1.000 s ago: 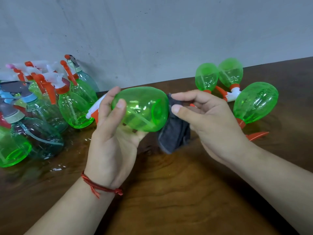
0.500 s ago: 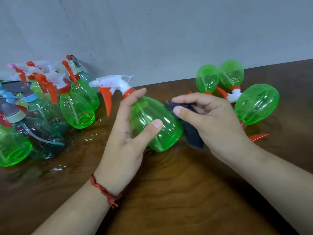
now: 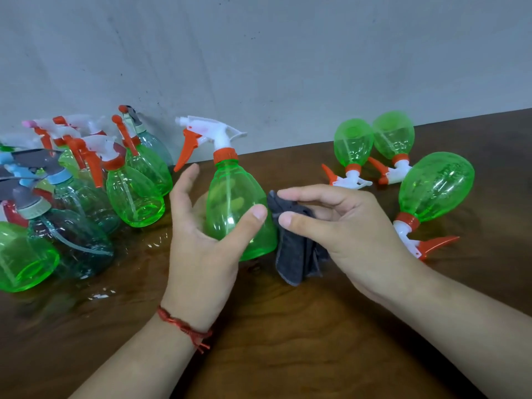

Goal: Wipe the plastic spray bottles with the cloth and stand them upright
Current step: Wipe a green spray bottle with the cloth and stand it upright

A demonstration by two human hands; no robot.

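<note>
A green spray bottle (image 3: 236, 197) with a white head and orange trigger stands upright on the wooden table (image 3: 288, 341) in the middle. My left hand (image 3: 201, 240) wraps its lower body, thumb in front, fingers behind. My right hand (image 3: 339, 228) pinches a dark grey cloth (image 3: 293, 254) right beside the bottle's right flank, touching it. Three green bottles lie on their sides at the right: one (image 3: 352, 145), a second (image 3: 394, 133) and a third (image 3: 434, 185).
A crowd of several upright green and teal bottles (image 3: 135, 191) stands at the left against the grey wall (image 3: 259, 67). Glossy reflections show on the tabletop in front of them.
The held bottle went from lying sideways in my left hand to standing upright on the table. My right hand with the cloth stayed beside it.
</note>
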